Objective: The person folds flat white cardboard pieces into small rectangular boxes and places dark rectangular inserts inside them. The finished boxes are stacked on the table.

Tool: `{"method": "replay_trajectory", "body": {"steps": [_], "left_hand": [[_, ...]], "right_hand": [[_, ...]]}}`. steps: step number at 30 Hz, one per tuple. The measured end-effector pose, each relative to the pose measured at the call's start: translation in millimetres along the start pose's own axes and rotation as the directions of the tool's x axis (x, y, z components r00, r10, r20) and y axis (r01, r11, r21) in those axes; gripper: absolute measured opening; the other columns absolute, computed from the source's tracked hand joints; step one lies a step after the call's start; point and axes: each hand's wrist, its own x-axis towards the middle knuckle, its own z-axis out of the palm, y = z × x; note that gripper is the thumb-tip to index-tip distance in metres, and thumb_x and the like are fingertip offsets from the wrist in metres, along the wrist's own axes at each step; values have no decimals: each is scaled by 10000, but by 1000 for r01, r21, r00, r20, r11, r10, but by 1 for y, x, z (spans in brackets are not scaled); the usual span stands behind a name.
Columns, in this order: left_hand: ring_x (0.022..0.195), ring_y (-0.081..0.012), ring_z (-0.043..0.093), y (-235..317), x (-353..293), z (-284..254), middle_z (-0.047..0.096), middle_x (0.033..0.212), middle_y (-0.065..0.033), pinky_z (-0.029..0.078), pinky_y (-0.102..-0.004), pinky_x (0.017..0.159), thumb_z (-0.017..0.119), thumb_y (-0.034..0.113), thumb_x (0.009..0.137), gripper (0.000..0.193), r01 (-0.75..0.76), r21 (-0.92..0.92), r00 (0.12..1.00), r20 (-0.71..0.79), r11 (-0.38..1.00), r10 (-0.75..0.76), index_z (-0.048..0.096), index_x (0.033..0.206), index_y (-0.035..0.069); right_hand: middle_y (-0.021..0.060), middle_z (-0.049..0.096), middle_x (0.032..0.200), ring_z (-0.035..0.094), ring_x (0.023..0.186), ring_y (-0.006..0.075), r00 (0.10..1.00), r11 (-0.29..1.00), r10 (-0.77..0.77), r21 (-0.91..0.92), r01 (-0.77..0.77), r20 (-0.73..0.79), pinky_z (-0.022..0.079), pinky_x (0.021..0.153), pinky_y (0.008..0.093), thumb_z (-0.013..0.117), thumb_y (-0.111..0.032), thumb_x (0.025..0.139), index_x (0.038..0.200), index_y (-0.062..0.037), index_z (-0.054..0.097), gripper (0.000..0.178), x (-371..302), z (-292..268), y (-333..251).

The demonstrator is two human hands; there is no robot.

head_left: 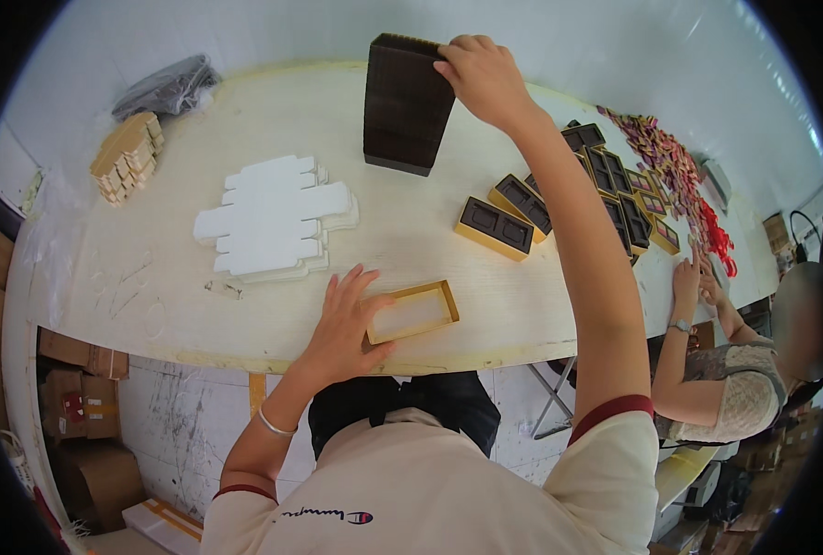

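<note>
My left hand (342, 324) holds the left end of a small open gold box (448, 303) near the table's front edge, thumb and forefinger on its sides, other fingers spread. My right arm reaches far forward. The fingers of my right hand (484, 79) are closed on the top right corner of a tall dark stack (402, 111), which looks like nested black plastic trays; whether one is lifted cannot be seen. Left of the gold box lies a pile of flat white die-cut box blanks (268, 217). Right of it stand gold boxes with black inserts (495, 227).
Several more filled gold boxes (615, 180) sit beyond my right forearm, beside a heap of red and gold pieces (661, 153). A co-worker (730, 370) works at the right edge. Cream folded pieces (127, 159) and a grey plastic bag (166, 86) lie far left.
</note>
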Motion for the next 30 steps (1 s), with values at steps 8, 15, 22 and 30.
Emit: {"method": "replay_trajectory", "body": {"steps": [8, 15, 22, 30], "left_hand": [[1191, -334, 420, -1, -2, -8, 542, 1219, -122, 293, -439, 1034, 773, 223, 697, 685, 169, -39, 984, 72, 985, -166, 475, 1300, 90], [1183, -338, 443, -10, 1, -7, 526, 1244, -137, 355, -417, 1022, 775, 163, 708, 707, 164, -108, 984, 85, 981, -155, 451, 1329, 66], [1164, -330, 476, 6, 20, -5, 497, 1257, -133, 417, -381, 980, 763, 87, 722, 695, 186, -237, 972, 188, 954, -143, 432, 1331, 52], [1176, -320, 485, 17, 31, 6, 494, 1284, -120, 430, -375, 981, 764, 56, 707, 721, 179, -190, 952, 280, 965, -121, 433, 1347, 61]], "right_hand": [[83, 661, 779, 605, 848, 262, 981, 962, 166, 202, -183, 97, 425, 787, 404, 702, -260, 803, 827, -100, 715, 163, 27, 5, 9], [30, 655, 978, 597, 879, 136, 863, 289, 500, 927, -238, 66, 448, 798, 278, 635, -246, 913, 1112, -14, 629, 305, -20, -73, -24], [-91, 507, 677, 433, 548, -4, 319, 8, 98, 320, -947, 943, 279, 431, 179, 585, -362, 928, 884, -96, 618, 272, -185, -111, -69], [69, 575, 770, 547, 596, 144, 287, 161, 236, 254, -954, 928, 464, 547, 287, 581, -371, 933, 966, 12, 607, 385, -216, -82, -88]]}}
